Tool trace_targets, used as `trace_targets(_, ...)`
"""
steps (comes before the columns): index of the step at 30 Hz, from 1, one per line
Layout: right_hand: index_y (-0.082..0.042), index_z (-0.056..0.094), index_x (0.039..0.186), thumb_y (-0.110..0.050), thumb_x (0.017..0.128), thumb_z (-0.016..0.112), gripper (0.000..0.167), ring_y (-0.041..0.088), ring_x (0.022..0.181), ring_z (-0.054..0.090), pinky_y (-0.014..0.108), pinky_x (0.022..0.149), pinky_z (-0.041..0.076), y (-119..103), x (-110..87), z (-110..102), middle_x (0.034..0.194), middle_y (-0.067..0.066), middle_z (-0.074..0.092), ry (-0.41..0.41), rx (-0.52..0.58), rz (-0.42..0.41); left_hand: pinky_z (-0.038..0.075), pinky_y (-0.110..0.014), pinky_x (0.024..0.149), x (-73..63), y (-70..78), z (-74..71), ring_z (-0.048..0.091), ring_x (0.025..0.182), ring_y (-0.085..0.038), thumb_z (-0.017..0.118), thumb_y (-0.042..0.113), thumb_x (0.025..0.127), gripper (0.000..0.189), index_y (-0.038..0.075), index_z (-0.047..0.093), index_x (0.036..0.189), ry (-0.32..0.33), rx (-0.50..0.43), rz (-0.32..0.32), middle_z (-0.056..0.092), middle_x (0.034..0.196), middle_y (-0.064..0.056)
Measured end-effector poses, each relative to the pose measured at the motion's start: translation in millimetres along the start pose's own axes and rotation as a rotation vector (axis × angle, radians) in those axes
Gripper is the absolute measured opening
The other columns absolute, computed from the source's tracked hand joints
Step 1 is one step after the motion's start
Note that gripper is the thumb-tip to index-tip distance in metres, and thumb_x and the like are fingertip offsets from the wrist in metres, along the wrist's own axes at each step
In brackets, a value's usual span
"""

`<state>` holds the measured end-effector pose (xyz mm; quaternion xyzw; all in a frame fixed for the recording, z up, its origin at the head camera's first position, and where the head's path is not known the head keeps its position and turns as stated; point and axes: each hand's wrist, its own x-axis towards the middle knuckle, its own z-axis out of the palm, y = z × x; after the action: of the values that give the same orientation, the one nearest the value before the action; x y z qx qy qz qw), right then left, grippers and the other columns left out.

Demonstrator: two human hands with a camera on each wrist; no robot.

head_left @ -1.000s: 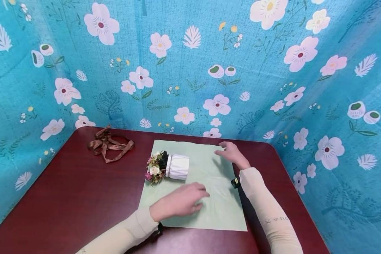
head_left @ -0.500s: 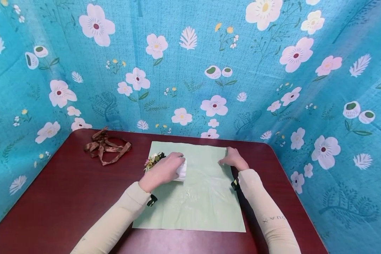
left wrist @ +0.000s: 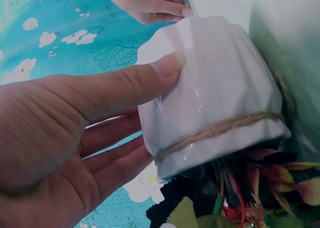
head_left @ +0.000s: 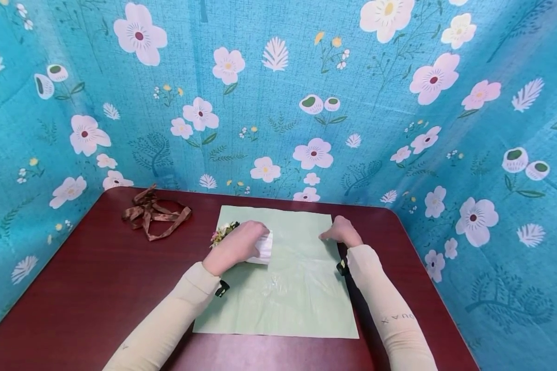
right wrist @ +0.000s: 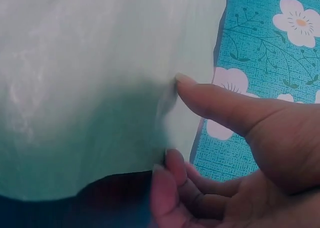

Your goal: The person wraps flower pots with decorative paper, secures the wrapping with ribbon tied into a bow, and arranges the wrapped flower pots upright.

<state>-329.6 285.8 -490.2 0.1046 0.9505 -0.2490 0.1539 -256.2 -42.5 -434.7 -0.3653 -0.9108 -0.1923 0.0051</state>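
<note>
A light green sheet of wrapping paper [head_left: 283, 304] lies spread out before me. On its left part, a white pleated flower pot [left wrist: 220, 82] lies on its side, with twine [left wrist: 220, 130] tied around it near the rim. Flowers and leaves [head_left: 223, 234] stick out of it to the left. My left hand [head_left: 240, 242] holds the pot from above, thumb across its wall, and covers much of it in the head view. At the paper's far right corner, my right hand [head_left: 345, 232] pinches the sheet, thumb on its face and fingertips at the edge.
A loosely coiled brown ribbon [head_left: 155, 214] lies at the table's back left. The dark red table [head_left: 88, 288] extends beyond the paper on both sides. A blue floral cloth [head_left: 278, 129] hangs behind the table and along its sides.
My left hand has moved from above the paper's middle back and left onto the pot and taken hold of it. My right hand has shifted slightly onto the paper's far right corner.
</note>
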Motion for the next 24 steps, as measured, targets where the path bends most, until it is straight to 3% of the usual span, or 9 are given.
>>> trace_targets(4,0.005,0.054,0.119,-0.034,0.082,0.085,0.063,0.027,0.087,0.058,0.035,0.068,0.052,1,-4.1,0,0.103,0.016,0.058,-0.010,0.006,0.038,0.053,-0.036,0.078,-0.8,1.3,0.4,0.062,0.084,-0.021,0.086,-0.006,0.073,0.031,0.000,0.074,0.101,0.001,-0.029,-0.021,0.073,0.096,-0.010)
trace_targets(10,0.004,0.054,0.117,-0.030,0.083,0.085,0.058,0.026,0.087,0.063,0.035,0.070,0.058,-2,-9.0,2,0.104,0.016,0.060,0.001,0.039,0.071,0.054,-0.036,0.080,-1.0,1.8,-0.8,0.063,0.088,-0.022,0.087,-0.006,0.073,0.035,-0.002,0.074,0.106,0.003,-0.057,-0.051,0.074,0.100,-0.013)
trace_targets(16,0.003,0.056,0.112,-0.029,0.083,0.085,0.052,0.024,0.073,0.064,0.031,0.064,0.053,-6,-10.9,1,0.090,0.013,0.057,-0.012,0.050,0.105,0.054,-0.035,0.079,0.2,1.5,-1.3,0.063,0.087,-0.022,0.086,-0.005,0.074,0.035,-0.001,0.075,0.107,-0.016,-0.052,-0.064,0.074,0.100,-0.012)
trace_targets(24,0.006,0.053,0.125,-0.034,0.085,0.082,0.064,0.030,0.098,0.057,0.043,0.081,0.053,2,-14.6,0,0.112,0.019,0.060,-0.042,-0.030,-0.008,0.053,-0.034,0.076,1.0,-0.4,0.0,0.062,0.084,-0.020,0.086,-0.005,0.074,0.032,0.001,0.076,0.104,-0.017,-0.035,-0.061,0.074,0.097,-0.010)
